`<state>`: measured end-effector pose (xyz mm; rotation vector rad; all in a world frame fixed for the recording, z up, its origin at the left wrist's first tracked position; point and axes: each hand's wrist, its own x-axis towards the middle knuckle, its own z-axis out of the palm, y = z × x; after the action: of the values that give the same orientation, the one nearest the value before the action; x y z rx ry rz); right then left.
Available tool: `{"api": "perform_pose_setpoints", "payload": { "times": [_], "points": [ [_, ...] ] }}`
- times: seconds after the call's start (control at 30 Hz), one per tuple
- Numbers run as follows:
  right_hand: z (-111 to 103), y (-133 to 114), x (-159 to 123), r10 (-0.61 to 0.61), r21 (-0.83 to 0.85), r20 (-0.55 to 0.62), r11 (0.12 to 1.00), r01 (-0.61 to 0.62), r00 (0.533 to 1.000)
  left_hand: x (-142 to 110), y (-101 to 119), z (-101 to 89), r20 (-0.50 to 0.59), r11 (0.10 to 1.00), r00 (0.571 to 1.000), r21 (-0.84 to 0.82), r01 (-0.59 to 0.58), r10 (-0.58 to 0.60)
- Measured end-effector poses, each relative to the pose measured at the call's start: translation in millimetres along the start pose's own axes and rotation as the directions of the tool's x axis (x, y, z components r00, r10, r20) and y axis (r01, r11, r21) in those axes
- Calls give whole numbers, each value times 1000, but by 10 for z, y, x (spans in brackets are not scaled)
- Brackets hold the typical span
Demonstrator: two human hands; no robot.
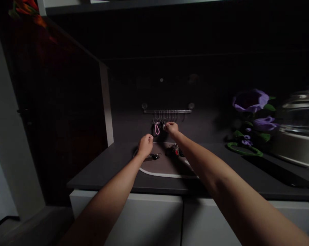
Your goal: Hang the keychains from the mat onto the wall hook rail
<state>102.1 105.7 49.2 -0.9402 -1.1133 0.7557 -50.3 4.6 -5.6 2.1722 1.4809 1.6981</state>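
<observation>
A keyring (155, 156) is lying left of a key bunch (175, 149) on a mat (167, 168); behind, a strap (157, 129) is hanging from a rail (167, 111).

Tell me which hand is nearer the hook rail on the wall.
Right. The right hand is just below the hook rail, by the hanging keys; the left hand is lower and farther left.
</observation>
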Motion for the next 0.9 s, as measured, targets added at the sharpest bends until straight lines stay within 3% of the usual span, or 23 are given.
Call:
{"api": "perform_pose_setpoints", "payload": {
  "times": [0.17,0.37,0.57,0.7,0.8,0.9],
  "points": [
    [-84,-61,-183,110,3,-11,994,-110,994,-1,17,-17,62,990,996,-127,69,-62],
    [-231,-98,-477,107,-49,83,993,-103,991,15,122,-50,267,964,959,-217,153,-92],
    [-413,-96,-802,-5,-181,229,982,48,973,35,237,-164,432,972,901,-192,138,-42],
    [-500,-44,-1046,-91,-282,316,941,185,944,-34,174,-228,465,980,884,-154,126,-41],
    [-550,-10,-1214,-196,-422,395,829,367,897,-125,101,-257,459,985,887,-122,126,-56],
    [-575,-2,-1320,-267,-531,542,626,571,796,-206,45,-267,476,986,875,-79,147,-93]
  ]
}}
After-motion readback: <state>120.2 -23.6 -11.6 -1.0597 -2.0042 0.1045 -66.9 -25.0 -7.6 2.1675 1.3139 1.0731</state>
